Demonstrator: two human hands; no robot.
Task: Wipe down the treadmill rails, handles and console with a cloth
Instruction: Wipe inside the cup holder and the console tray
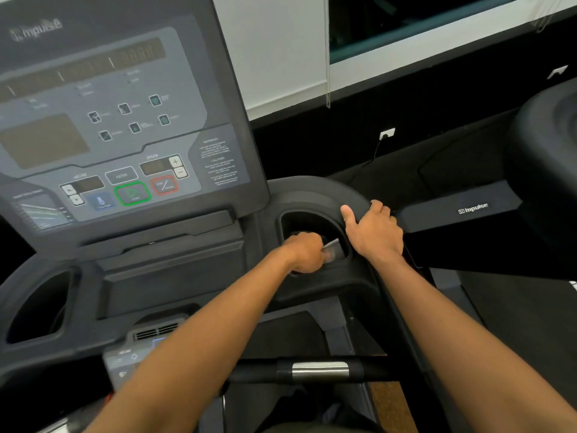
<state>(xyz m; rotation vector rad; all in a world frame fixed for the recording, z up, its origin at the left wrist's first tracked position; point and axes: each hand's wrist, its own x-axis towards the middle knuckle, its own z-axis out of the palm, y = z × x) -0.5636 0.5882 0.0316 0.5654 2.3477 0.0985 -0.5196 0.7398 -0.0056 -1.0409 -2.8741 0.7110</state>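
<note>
The cloth point(332, 250) is a small grey wad, mostly hidden, down in the right cup holder point(312, 223) of the treadmill console point(103, 120). The left hand point(307, 253) is fisted tight around it, reaching into that pocket, with just a corner of the fabric poking out on the right side of the fist. It's a bit blurry there so I can't tell how much of the pocket wall it's touching.

The right hand point(373, 231) is just beside it, fingers curled over the outer rim of the console's right corner and thumb sticking up along the edge, so it's gripping the plastic there.

Up and to the left is the button panel, with the green start button point(133, 193) and red stop button point(164, 185). There's a matching cup holder point(40, 307) on the left side, and a handle bar with a silver sensor point(320, 370) down below the forearms.
</note>
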